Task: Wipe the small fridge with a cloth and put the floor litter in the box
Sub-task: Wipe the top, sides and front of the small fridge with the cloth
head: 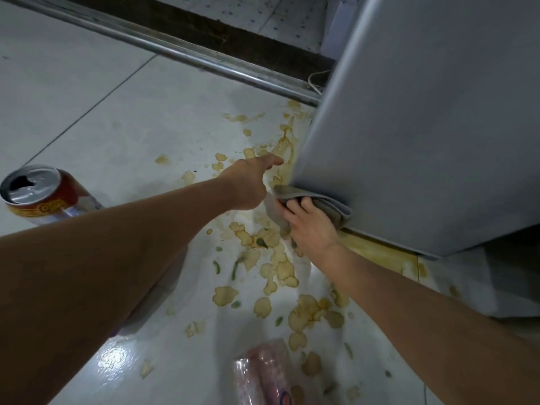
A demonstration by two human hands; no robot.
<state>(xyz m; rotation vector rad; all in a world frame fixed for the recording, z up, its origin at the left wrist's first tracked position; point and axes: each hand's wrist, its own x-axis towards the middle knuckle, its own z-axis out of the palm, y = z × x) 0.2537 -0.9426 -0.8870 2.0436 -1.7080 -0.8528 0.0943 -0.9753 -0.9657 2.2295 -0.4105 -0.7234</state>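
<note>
Near the camera a wrapped packet lies among spills. Folded cloth is gripped by the right hand at the fridge corner; the left hand points, holding nothing. Firm pressure along the bottom edge is advised.

White tiled floor bears an opened can, yellowish spills, a plastic wrapper.

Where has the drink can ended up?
The opened red and gold drink can lies on its side on the white tiled floor, at the head view's far left edge, beside the person's left forearm.
</note>
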